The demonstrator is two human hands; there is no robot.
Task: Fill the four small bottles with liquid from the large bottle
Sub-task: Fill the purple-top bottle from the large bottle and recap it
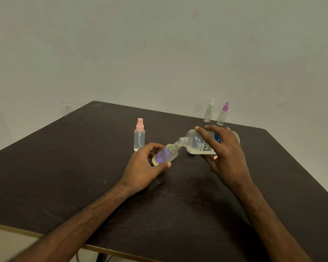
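My one camera sits on my head and looks forward and down across the dark brown wooden table [64,167], toward its far corner and the plain pale wall [159,44] behind it. It is wide-angle and close: both my forearms run in from the bottom edge, and my hands sit near the middle of the frame.

Large bottle [197,141] label half hidden under right hand [223,152], only "re" readable; small print too small; both forearms cut off at 6 o'clock edge; cables under table [64,167] blurred, cut off.
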